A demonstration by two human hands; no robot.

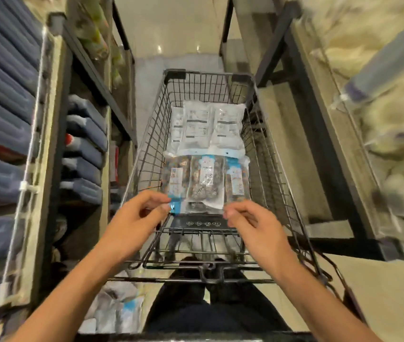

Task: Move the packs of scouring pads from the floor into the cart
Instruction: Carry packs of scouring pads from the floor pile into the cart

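A black wire cart [146,154] stands in the aisle before me. Three packs of scouring pads [205,178] with blue and white labels lie side by side in its near half. My left hand [136,218] pinches the blue near corner of the left pack [175,183]. My right hand [252,223] hovers with loosely curled fingers at the near edge of the right pack [237,183], and nothing shows between its fingers. More packs [114,309] lie on the floor at my lower left, blurred.
Several white packs [205,127] fill the cart's far half. Shelves with dark blue bundles [3,99] rise on the left, shelves with pale bagged goods [378,70] on the right. The cart's folding seat frame [196,245] and my legs [208,304] are below my hands.
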